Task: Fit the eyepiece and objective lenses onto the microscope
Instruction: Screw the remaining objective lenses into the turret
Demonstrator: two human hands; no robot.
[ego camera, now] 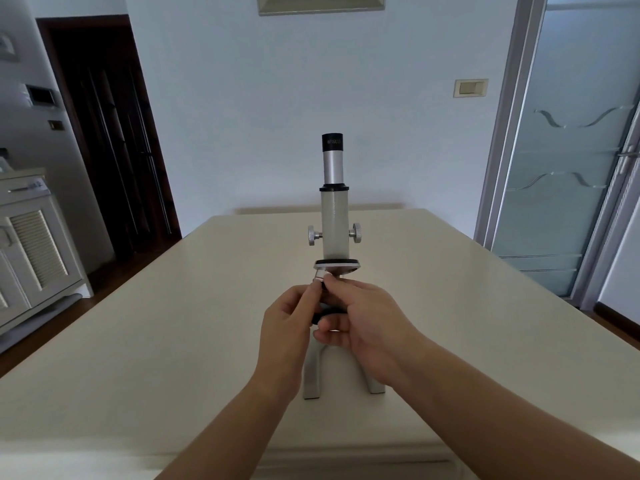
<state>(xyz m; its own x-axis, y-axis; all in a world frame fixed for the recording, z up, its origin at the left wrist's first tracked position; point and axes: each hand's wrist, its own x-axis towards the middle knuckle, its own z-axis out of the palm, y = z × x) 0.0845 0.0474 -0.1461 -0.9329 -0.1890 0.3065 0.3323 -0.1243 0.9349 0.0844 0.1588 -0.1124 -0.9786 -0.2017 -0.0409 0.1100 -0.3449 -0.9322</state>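
Pinching obj lens [320, 274] under microscope [335, 223], L hand [287, 323], R hand [365, 322] curled

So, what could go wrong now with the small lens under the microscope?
The objective lens looks tilted at the nosepiece, so it may cross-thread. Only fingertips of the left hand and right hand pinch it, so it might slip and drop.

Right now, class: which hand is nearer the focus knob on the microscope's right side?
Right. The right hand lies just below that focus knob; the left hand, pinching the objective lens, is lower and across to the left.
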